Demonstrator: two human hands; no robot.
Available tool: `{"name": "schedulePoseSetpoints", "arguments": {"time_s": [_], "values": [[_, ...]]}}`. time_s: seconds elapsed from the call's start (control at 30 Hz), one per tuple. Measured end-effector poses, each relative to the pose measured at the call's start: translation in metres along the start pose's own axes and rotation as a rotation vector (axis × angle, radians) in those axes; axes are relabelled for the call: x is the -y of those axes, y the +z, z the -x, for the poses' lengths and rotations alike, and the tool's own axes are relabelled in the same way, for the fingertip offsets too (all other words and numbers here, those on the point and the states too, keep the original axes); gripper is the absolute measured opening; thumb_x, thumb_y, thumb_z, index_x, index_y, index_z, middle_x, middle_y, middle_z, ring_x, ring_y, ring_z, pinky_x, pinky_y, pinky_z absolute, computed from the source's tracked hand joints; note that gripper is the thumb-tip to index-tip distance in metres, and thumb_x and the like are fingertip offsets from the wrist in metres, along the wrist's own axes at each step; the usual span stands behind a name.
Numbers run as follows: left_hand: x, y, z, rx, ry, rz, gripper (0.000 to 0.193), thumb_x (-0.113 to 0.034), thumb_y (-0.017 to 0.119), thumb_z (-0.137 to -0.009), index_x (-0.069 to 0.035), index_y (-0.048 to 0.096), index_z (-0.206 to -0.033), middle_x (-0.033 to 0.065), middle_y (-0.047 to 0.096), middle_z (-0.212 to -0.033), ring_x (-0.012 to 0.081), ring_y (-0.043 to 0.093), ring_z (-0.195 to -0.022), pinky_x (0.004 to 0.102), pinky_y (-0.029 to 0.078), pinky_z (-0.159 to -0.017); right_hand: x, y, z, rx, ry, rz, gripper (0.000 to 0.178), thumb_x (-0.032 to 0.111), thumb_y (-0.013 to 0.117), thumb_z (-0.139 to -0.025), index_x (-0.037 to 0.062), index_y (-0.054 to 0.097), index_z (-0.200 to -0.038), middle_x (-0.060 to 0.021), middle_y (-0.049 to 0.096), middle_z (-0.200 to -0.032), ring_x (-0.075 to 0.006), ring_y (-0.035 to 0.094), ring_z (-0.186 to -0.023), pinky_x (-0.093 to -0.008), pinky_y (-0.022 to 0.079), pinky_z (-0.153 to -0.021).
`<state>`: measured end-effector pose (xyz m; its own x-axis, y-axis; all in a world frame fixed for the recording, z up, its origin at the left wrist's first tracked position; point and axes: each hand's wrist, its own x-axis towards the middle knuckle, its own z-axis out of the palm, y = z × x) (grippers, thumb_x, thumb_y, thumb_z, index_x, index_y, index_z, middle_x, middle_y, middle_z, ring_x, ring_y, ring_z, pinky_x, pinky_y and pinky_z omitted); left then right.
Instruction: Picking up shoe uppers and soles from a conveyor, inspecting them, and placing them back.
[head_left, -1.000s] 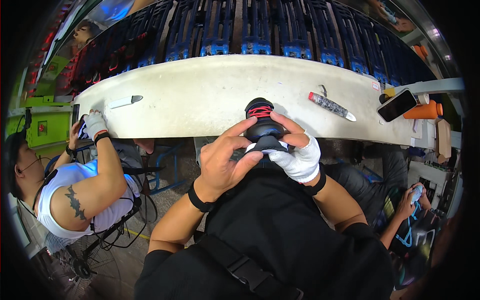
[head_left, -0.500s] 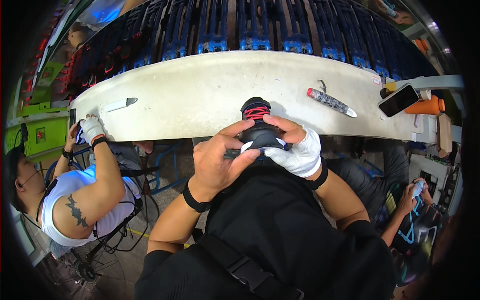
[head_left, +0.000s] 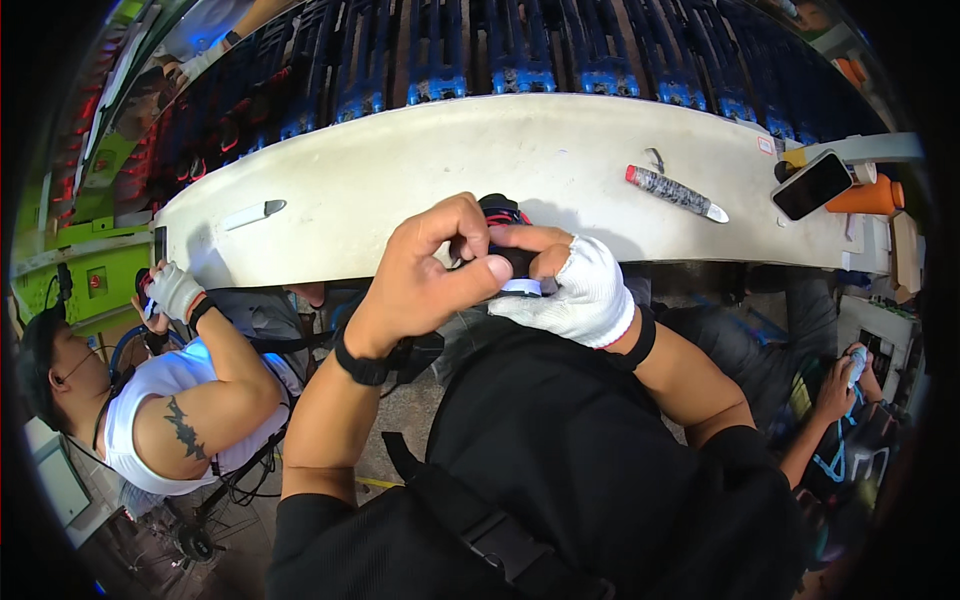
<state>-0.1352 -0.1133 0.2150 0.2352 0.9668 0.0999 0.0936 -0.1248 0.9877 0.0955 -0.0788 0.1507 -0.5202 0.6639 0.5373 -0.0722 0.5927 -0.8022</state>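
Note:
A black shoe (head_left: 517, 260) with red laces and a white-edged sole part sits between my hands at the near edge of the pale worktable (head_left: 400, 170). My right hand (head_left: 575, 295), in a white glove that leaves fingertips bare, grips the shoe's right side, its index finger lying across the top. My bare left hand (head_left: 425, 275) is closed over the shoe's left side, with thumb and curled index finger close together. What those fingers pinch, if anything, is hidden. Much of the shoe is covered by both hands.
On the table lie a white tool with a grey tip (head_left: 255, 215) and a grey-wrapped stick with a red end (head_left: 678, 193). A phone (head_left: 812, 186) and orange bottle (head_left: 868, 195) stand right. Blue racks (head_left: 520, 75) run behind. Co-workers sit left (head_left: 200, 400) and right (head_left: 835, 395).
My left hand has risen off the shoe's side and curled its fingers near the laces. My right index finger now reaches across the shoe. The view has shifted slightly.

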Motion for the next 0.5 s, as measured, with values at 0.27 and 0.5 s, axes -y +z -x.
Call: {"name": "schedulePoseSetpoints", "arguments": {"time_s": [0.27,0.5], "values": [[0.011,-0.03,0.043,-0.112,-0.108,-0.229,0.023,-0.018,0.067,-0.108,0.002,0.065,-0.12,0.0138,0.067,-0.124,0.0203,0.064,-0.109,0.0341,0.05,-0.099,-0.009,-0.007,0.022,0.089,0.18,0.32,0.044,0.023,0.097,-0.073,0.0074,0.074,-0.107,-0.0106,0.073,-0.135,-0.0283,0.076,-0.089,-0.0404,0.061,-0.074],[-0.012,-0.001,0.062,-0.15,-0.485,-0.655,0.069,-0.034,0.094,-0.085,-0.003,0.054,-0.131,0.0212,0.075,-0.119,0.037,0.079,-0.103,0.0435,0.061,-0.09,-0.002,0.012,0.017,0.144,0.18,0.396,0.063,0.02,0.096,-0.071,0.004,0.068,-0.125,-0.0078,0.074,-0.114,-0.0273,0.073,-0.083,-0.0407,0.059,-0.073]]}}
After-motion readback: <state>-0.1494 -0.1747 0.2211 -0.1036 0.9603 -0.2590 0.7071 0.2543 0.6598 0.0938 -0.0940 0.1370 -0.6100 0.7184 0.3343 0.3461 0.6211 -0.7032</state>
